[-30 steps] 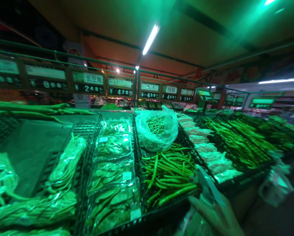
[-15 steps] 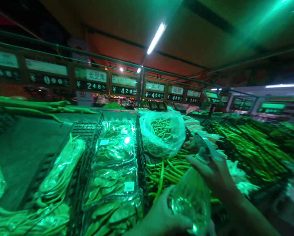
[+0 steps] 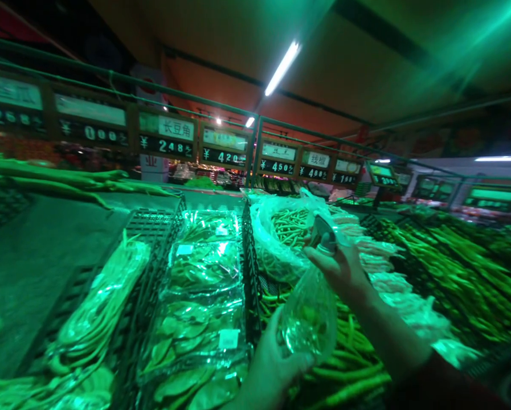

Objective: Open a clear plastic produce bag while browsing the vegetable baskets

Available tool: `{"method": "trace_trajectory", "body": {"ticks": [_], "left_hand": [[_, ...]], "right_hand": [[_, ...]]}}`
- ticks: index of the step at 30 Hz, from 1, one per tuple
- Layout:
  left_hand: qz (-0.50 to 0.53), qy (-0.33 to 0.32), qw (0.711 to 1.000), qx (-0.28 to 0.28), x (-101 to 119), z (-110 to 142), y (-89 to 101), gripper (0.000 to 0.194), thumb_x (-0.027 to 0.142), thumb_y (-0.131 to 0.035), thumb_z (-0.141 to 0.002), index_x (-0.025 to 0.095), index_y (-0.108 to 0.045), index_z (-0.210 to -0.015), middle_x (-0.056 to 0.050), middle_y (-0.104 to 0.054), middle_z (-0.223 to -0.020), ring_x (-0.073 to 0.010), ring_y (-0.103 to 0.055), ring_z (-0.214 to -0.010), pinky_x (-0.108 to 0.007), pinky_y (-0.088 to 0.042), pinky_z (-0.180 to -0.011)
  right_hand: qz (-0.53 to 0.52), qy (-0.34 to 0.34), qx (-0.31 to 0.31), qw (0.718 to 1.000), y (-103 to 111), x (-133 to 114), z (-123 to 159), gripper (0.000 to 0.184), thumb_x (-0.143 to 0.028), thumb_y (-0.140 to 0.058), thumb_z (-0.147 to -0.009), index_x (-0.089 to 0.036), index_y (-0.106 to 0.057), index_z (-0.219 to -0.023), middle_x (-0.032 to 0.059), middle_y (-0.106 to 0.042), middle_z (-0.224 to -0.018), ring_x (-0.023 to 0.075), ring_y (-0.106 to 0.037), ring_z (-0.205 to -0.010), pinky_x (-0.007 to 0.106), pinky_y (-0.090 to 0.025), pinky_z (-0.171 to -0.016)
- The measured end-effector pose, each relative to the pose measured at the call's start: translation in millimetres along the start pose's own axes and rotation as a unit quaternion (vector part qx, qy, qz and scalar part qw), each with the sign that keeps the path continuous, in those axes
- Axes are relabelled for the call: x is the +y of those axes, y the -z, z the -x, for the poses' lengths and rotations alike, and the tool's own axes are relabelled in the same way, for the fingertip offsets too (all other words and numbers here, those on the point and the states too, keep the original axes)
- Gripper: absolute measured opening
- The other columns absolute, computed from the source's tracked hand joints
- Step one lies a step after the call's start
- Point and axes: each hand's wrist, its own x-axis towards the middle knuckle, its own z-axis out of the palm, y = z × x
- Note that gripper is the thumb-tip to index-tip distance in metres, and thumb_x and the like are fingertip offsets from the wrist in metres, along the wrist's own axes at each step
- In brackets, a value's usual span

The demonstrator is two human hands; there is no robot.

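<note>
A clear plastic bag (image 3: 309, 316) hangs between my two hands over a crate of loose green beans (image 3: 349, 364). My right hand (image 3: 338, 267) grips the bag's top, fingers closed, with a small flat object (image 3: 321, 228) sticking up from them. My left hand (image 3: 272, 364) holds the bag's lower part from below. Just beyond my right hand lies a large open plastic sack of green beans (image 3: 283, 230). Whether the held bag has anything in it I cannot tell.
Black crates (image 3: 249, 267) hold wrapped trays of flat pods (image 3: 199, 307), bundled long beans (image 3: 95, 313) at left, white packs (image 3: 381, 253) and long green vegetables (image 3: 452, 267) at right. Price signs (image 3: 166, 136) hang on a rail behind. A bare sloped shelf (image 3: 45, 250) is at far left.
My right hand rose from the lower right edge to the middle with the bag. My left hand came up from below and took hold of the bag's bottom. The view shifted right.
</note>
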Motion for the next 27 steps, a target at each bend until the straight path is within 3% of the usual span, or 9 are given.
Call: {"method": "trace_trajectory", "body": {"ticks": [4, 7, 10, 12, 16, 21, 25, 27], "left_hand": [[-0.053, 0.028, 0.997, 0.041, 1.1, -3.8, 2.7, 0.127, 0.038, -0.094, -0.045, 0.007, -0.020, -0.143, -0.031, -0.048, -0.147, -0.0379, -0.057, -0.130, -0.044, -0.047, -0.108], [-0.064, 0.015, 0.997, 0.044, -1.2, -7.6, 4.7, 0.131, 0.045, -0.094, -0.044, 0.005, -0.018, -0.143, -0.033, -0.048, -0.146, -0.0387, -0.056, -0.131, -0.045, -0.045, -0.111], [-0.063, -0.001, 0.997, 0.044, -8.2, -13.3, 4.8, 0.135, 0.044, -0.094, -0.044, 0.002, -0.014, -0.144, -0.034, -0.050, -0.145, -0.0370, -0.061, -0.124, -0.044, -0.047, -0.110], [-0.063, -0.001, 0.997, 0.050, -15.6, -18.2, 3.0, 0.137, 0.038, -0.095, -0.043, 0.003, -0.012, -0.146, -0.033, -0.051, -0.145, -0.0373, -0.063, -0.122, -0.045, -0.048, -0.108], [-0.051, 0.005, 0.998, 0.039, -36.8, -29.2, -5.0, 0.141, 0.038, -0.095, -0.042, 0.002, -0.009, -0.147, -0.035, -0.052, -0.143, -0.0412, -0.061, -0.126, -0.047, -0.049, -0.107], [-0.049, 0.035, 0.998, 0.017, -71.4, -41.5, -21.8, 0.147, 0.044, -0.098, -0.038, 0.005, -0.008, -0.147, -0.037, -0.045, -0.147, -0.0442, -0.057, -0.131, -0.053, -0.044, -0.111], [-0.016, 0.043, 0.998, -0.036, -98.6, -49.8, -40.1, 0.135, 0.039, -0.098, -0.040, 0.005, -0.019, -0.143, -0.034, -0.044, -0.149, -0.0418, -0.052, -0.136, -0.052, -0.038, -0.118], [-0.028, 0.060, 0.996, -0.066, -110.6, -54.0, -48.4, 0.129, 0.037, -0.098, -0.042, 0.008, -0.024, -0.143, -0.032, -0.043, -0.152, -0.0404, -0.048, -0.140, -0.051, -0.037, -0.118]], "right_hand": [[0.000, 0.034, -0.030, 0.999, -12.3, -12.0, -7.9, 0.034, -0.042, -0.065, -0.069, -0.019, -0.064, -0.094, 0.0082, -0.072, -0.090, 0.0247, -0.069, -0.083, 0.040, -0.054, -0.079], [0.007, 0.047, -0.053, 0.997, -15.9, -13.3, -10.3, 0.030, -0.042, -0.064, -0.068, -0.020, -0.064, -0.089, 0.0089, -0.072, -0.088, 0.0260, -0.068, -0.083, 0.043, -0.053, -0.081], [0.009, 0.038, -0.034, 0.999, -11.5, -6.9, -7.5, 0.022, -0.037, -0.058, -0.071, -0.020, -0.062, -0.085, 0.0083, -0.070, -0.084, 0.0247, -0.068, -0.078, 0.041, -0.053, -0.077], [0.005, 0.032, -0.020, 0.999, -3.7, -0.6, -4.3, 0.025, -0.036, -0.057, -0.072, -0.019, -0.062, -0.089, 0.0090, -0.070, -0.086, 0.0240, -0.069, -0.078, 0.039, -0.054, -0.074], [-0.003, 0.035, -0.018, 0.999, 22.4, 13.3, 0.8, 0.040, -0.040, -0.058, -0.072, -0.015, -0.064, -0.103, 0.0123, -0.073, -0.096, 0.0258, -0.070, -0.086, 0.039, -0.055, -0.077], [0.019, 0.046, -0.009, 0.999, 65.2, 34.0, 14.2, 0.020, -0.029, -0.059, -0.077, -0.017, -0.064, -0.092, 0.0042, -0.070, -0.084, 0.0185, -0.067, -0.075, 0.030, -0.053, -0.071], [0.031, 0.026, 0.018, 0.999, 101.1, 54.1, 34.3, 0.038, -0.035, -0.062, -0.080, -0.014, -0.064, -0.112, 0.0070, -0.073, -0.094, 0.0186, -0.070, -0.078, 0.029, -0.055, -0.068], [0.042, 0.019, 0.037, 0.998, 120.1, 63.0, 45.8, 0.034, -0.037, -0.062, -0.081, -0.015, -0.066, -0.108, 0.0067, -0.074, -0.094, 0.0191, -0.070, -0.080, 0.029, -0.054, -0.070]]}}
